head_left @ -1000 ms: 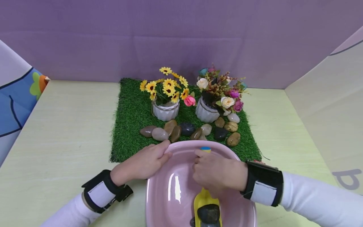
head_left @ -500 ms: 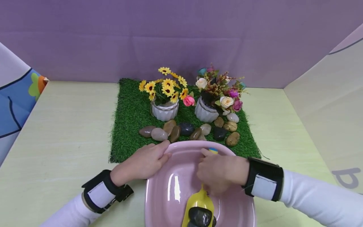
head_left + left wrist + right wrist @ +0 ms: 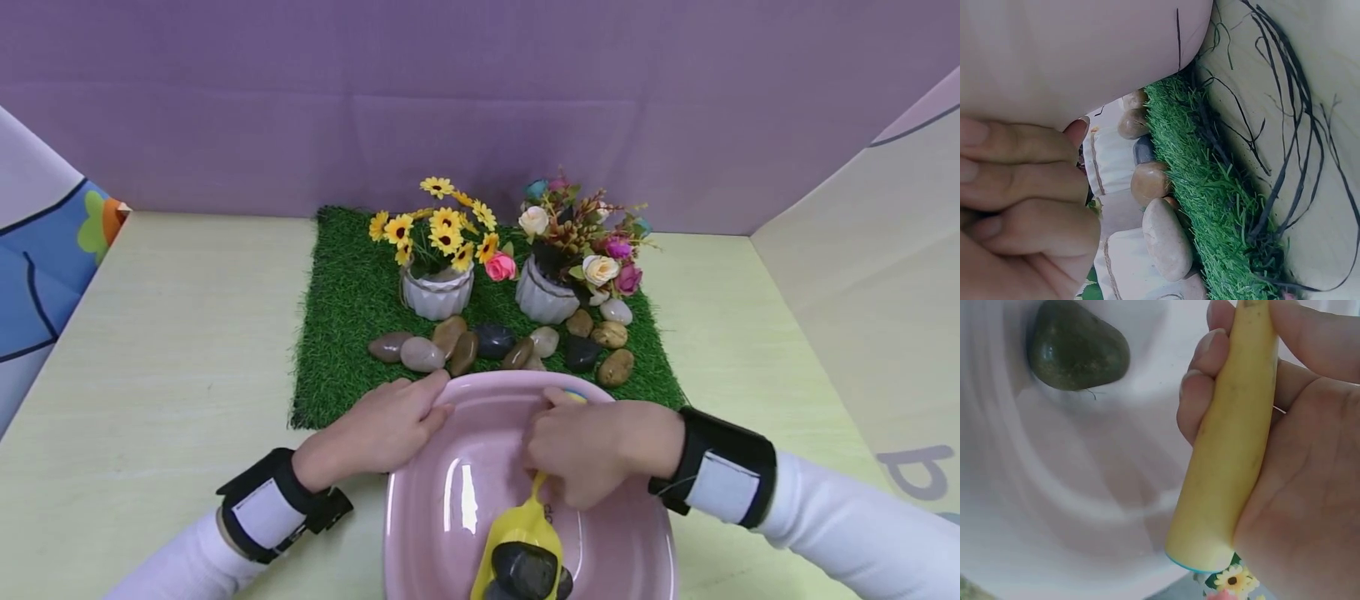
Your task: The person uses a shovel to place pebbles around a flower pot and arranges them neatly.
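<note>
A pink basin [image 3: 427,521] stands at the front, and my left hand [image 3: 382,429] grips its far left rim, thumb over the inside. In the left wrist view that hand's curled fingers [image 3: 1035,181] lie against the basin's outer wall. Inside the basin, my right hand [image 3: 581,450] holds a yellow toy shovel [image 3: 522,527] by its handle, blade toward the near side. Dark stones [image 3: 531,573] lie on the blade. The right wrist view has the shovel's thick yellow handle [image 3: 1229,437] wrapped by the fingers, with a dark stone [image 3: 1075,350] on the basin floor beyond.
Behind the basin lies a green turf mat [image 3: 345,333] bearing a row of smooth stones [image 3: 423,354]. Two white pots stand on it, one with yellow flowers [image 3: 446,229], one with mixed roses [image 3: 600,268]. Loose black strands [image 3: 1297,94] hang at the mat's edge.
The shovel's blade has swung left while its handle end has tilted right, with stones still on it. My right hand has shifted slightly right. The left hand keeps its place on the rim.
</note>
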Demonstrator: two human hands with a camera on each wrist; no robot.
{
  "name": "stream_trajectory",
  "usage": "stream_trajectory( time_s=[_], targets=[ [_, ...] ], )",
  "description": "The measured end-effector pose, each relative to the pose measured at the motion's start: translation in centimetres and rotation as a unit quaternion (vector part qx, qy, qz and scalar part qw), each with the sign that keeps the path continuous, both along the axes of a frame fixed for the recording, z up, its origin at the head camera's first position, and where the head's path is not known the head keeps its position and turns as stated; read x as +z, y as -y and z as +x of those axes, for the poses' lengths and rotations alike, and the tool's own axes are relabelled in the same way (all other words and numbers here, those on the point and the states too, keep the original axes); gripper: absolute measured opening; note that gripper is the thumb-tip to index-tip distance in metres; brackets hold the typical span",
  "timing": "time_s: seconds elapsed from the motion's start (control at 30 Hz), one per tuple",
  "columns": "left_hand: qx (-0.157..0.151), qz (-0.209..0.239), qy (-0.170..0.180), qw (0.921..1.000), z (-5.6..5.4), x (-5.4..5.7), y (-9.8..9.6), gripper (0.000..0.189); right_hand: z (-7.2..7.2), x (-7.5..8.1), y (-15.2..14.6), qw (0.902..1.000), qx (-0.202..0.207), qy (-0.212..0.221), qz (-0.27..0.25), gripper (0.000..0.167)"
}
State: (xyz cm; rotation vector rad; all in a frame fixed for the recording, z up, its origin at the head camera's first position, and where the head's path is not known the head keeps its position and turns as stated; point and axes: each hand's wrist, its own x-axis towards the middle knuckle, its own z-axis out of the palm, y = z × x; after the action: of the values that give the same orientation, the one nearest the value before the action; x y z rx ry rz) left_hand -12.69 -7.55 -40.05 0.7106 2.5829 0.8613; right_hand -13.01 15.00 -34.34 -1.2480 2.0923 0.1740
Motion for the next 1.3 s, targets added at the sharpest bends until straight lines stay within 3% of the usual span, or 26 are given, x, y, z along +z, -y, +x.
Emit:
stream_trajectory(
  time_s=[0.2,0.37,0.53,0.8,1.1,1.3],
  targets=[
    [0.004,0.001,0.008,1.0000,0.0,0.1,0.0,0.011,-0.8,1.3,-0.3,0.9991,-0.009,0.030,-0.027,0.012],
    [-0.002,0.006,0.002,1.0000,0.1,0.2,0.0,0.011,-1.9,2.7,-0.8,0.9969,-0.044,0.051,-0.042,0.006],
    [-0.005,0.008,0.003,0.9999,0.1,0.1,0.0,0.011,-2.9,4.2,-1.6,0.9951,-0.067,0.042,-0.058,0.014],
    [-0.005,0.013,0.005,0.9999,0.1,0.1,0.0,0.011,-4.1,6.0,-2.4,0.9935,-0.077,-0.007,-0.084,0.010],
    [-0.002,0.014,0.016,0.9998,0.1,0.1,-0.1,0.011,-5.2,7.0,-3.1,0.9916,-0.075,-0.028,-0.101,0.004],
    [-0.004,0.003,-0.003,1.0000,0.1,0.1,-0.1,0.010,-5.7,7.5,-3.4,0.9888,-0.085,-0.045,-0.114,0.008]
  ],
)
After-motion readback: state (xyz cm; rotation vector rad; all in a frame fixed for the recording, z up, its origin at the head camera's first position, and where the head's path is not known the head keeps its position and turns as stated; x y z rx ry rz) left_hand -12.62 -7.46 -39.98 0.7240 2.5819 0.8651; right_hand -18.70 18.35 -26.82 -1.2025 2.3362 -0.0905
